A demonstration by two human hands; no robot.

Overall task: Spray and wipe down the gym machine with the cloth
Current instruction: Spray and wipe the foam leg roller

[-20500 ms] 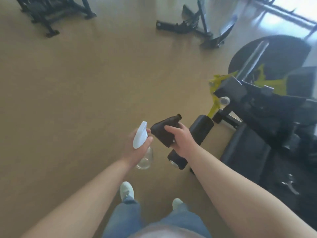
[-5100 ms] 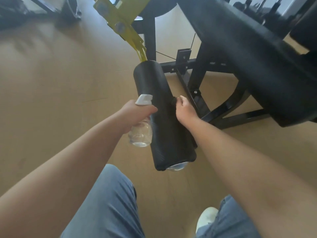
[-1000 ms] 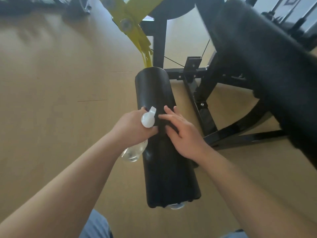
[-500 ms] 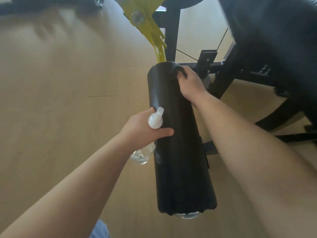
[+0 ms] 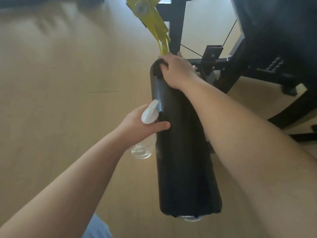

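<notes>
Hands of a person working on a black padded roller (image 5: 185, 152) of a gym machine, seen from above. The roller runs lengthwise away from the viewer, and every place below is given relative to it.

At the roller's far end the right hand (image 5: 176, 71) curls its fingers over a dark cloth (image 5: 158, 69), pressing it onto the roller's top edge. Against the roller's left side, about midway along, the left hand (image 5: 140, 124) grips a spray bottle (image 5: 149, 114) around the neck – its white head points up toward the far end, its clear body hangs below the hand. The thumb lies against the roller.

Beyond the far end a yellow bracket (image 5: 154, 19) rises. To the right stand the black frame (image 5: 176, 23) and a large black pad (image 5: 274, 31) – blurred. A tan floor (image 5: 60, 83) spreads to the left.
</notes>
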